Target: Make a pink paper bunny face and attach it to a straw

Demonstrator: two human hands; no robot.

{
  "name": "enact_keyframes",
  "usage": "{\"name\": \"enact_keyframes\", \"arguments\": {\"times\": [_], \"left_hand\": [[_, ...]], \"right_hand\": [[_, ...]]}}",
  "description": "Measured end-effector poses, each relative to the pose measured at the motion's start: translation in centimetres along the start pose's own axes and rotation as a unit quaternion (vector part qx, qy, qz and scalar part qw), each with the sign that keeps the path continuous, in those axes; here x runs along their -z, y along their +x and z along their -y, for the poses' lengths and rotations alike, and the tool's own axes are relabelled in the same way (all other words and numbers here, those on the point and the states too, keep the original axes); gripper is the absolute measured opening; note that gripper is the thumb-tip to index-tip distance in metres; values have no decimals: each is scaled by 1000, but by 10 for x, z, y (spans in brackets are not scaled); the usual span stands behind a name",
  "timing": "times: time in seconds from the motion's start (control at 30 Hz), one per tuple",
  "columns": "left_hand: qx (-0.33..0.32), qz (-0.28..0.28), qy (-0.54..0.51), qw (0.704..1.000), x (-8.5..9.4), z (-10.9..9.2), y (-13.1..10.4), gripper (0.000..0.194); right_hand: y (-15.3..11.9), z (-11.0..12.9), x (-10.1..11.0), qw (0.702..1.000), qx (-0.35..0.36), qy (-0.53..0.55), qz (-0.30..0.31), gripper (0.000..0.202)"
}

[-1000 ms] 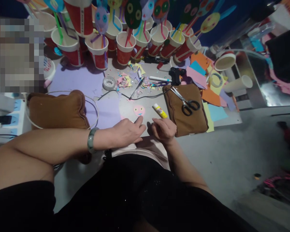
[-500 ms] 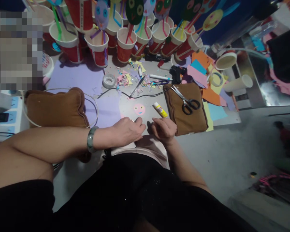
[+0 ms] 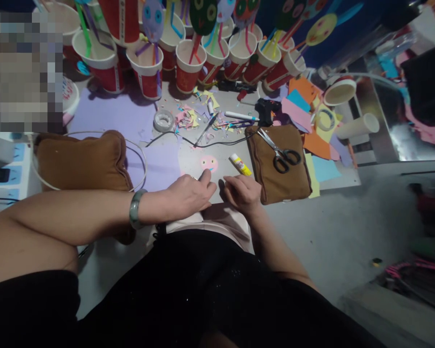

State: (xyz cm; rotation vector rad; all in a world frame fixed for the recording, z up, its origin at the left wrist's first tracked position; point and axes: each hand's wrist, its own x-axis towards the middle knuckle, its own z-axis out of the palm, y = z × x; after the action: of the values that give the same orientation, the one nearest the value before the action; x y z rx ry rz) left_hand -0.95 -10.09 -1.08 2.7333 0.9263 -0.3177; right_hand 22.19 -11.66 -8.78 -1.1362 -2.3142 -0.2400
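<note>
My left hand (image 3: 190,195), with a bracelet at its wrist, is at the table's front edge with curled fingers; one finger reaches the lower edge of a small pink paper face (image 3: 207,163). Just right of it, my right hand (image 3: 242,193) has its fingers bent inward; whether either hand holds anything is hidden. A yellow and white glue stick (image 3: 240,165) lies above my right hand. Black-handled scissors (image 3: 281,153) rest on the brown cushion (image 3: 282,181) to the right.
Red and white cups (image 3: 190,72) with straws and paper faces line the back. Paper scraps (image 3: 186,117), a tape roll (image 3: 164,120) and a white pen (image 3: 241,116) lie mid-table. Another brown cushion (image 3: 79,162) is at left, with colored paper (image 3: 317,145) at right.
A finger of my left hand has moved up onto the lower edge of the pink face. My right hand has shifted slightly left.
</note>
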Motion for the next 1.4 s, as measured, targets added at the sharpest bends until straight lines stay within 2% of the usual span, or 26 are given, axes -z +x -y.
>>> {"name": "enact_keyframes", "arguments": {"times": [0.17,0.3,0.47,0.63,0.73,0.83,1.0,1.07,1.2,1.4], "left_hand": [[2,15,6,1000,1,-1,-1,48],[2,6,2,1000,1,-1,-1,49],[-3,-10,14,1000,-3,0,0,47],[-22,-26,30,999,-6,0,1,44],[-43,-37,33,998,-7,0,1,41],[-65,-42,31,996,-9,-1,0,37],[-96,-69,44,992,-15,-2,0,34],[-77,-68,48,994,-16,-3,0,37],[-20,-50,37,998,-14,-2,0,54],[-8,-37,24,999,-15,-1,0,65]], "right_hand": [[13,3,2,999,3,5,36,18],[24,5,1,998,8,1,69,25],[25,4,-2,997,15,3,73,22],[11,-6,0,996,-85,0,-13,20],[6,-15,3,986,-155,-47,-32,21],[5,-24,7,975,-201,-95,-6,28],[6,-34,8,961,-227,-134,82,29],[8,-38,7,957,-231,-148,91,29],[12,-44,4,954,-230,-170,89,32],[17,-48,6,954,-213,-190,91,34]]}}
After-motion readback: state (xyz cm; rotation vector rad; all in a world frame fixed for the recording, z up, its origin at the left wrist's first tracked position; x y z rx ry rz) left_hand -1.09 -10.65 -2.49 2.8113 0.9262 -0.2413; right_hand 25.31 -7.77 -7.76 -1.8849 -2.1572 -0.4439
